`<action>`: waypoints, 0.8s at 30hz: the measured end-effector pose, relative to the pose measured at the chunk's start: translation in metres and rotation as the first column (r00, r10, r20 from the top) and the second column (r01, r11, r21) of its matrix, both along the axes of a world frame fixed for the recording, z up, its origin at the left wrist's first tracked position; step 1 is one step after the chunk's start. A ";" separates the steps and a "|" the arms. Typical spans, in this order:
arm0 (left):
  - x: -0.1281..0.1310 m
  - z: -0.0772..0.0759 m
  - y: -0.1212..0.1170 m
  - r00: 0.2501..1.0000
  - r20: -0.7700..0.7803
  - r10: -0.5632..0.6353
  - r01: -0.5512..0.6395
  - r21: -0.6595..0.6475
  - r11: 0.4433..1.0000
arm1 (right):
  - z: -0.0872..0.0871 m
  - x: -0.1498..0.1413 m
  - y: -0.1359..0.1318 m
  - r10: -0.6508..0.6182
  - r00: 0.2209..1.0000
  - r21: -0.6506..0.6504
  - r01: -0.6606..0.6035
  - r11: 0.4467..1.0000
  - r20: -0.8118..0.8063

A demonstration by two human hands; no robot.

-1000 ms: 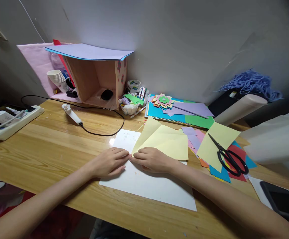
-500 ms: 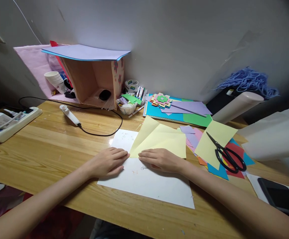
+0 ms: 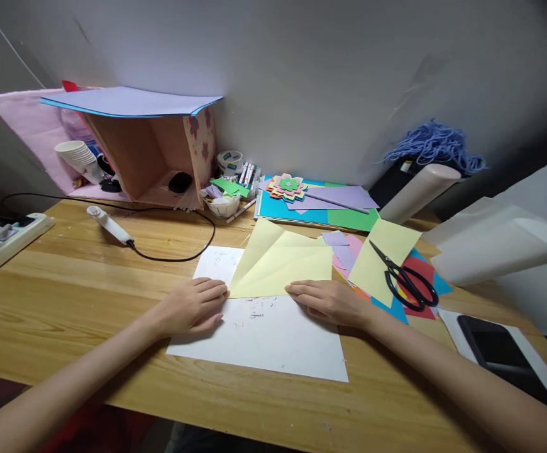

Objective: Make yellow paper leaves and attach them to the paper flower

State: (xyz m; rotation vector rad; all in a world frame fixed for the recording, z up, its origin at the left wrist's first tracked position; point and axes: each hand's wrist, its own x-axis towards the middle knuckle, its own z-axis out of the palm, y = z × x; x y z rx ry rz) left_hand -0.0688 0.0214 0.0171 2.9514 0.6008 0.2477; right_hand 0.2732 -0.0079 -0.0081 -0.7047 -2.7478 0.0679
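A pale yellow sheet of paper [image 3: 283, 267] with a folded near edge and diagonal creases lies on a white sheet [image 3: 264, 349] marked with small coloured strokes. My left hand [image 3: 191, 306] rests flat at the yellow sheet's near left corner, fingertips touching it and thumb apart on the white sheet. Along the near edge, toward its right end, my right hand [image 3: 327, 302] lies with fingers stretched out and tips on the paper. Neither hand is wrapped round anything. Part of the yellow sheet's right corner is hidden by the right hand.
Black-handled scissors [image 3: 404, 277] lie on coloured paper pieces to the right, with a dark phone-like device [image 3: 500, 352] nearer me. Behind are a paper flower [image 3: 287, 185], an open box [image 3: 155, 151] and a small basket [image 3: 224, 206]. A white corded device [image 3: 109, 224] lies left.
My right hand has slid rightward along the yellow paper's near edge, away from the left hand. My left hand stays at the corner. The camera view has turned slightly right.
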 end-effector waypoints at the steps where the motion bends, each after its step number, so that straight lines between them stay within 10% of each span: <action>1: 0.000 0.000 0.000 1.000 -0.002 0.000 0.000 0.005 1.000 | 0.000 0.005 -0.002 -0.016 1.000 -0.001 0.016 1.000 -0.007; 17: 0.009 0.007 0.006 0.999 -0.021 -0.030 0.032 0.102 0.994 | -0.011 0.059 -0.027 -0.259 0.959 -0.045 0.256 0.966 -0.111; 24: 0.077 0.011 0.009 0.971 -0.040 0.235 -0.227 0.145 0.963 | -0.015 0.056 -0.030 -0.304 0.931 -0.029 0.305 0.952 -0.203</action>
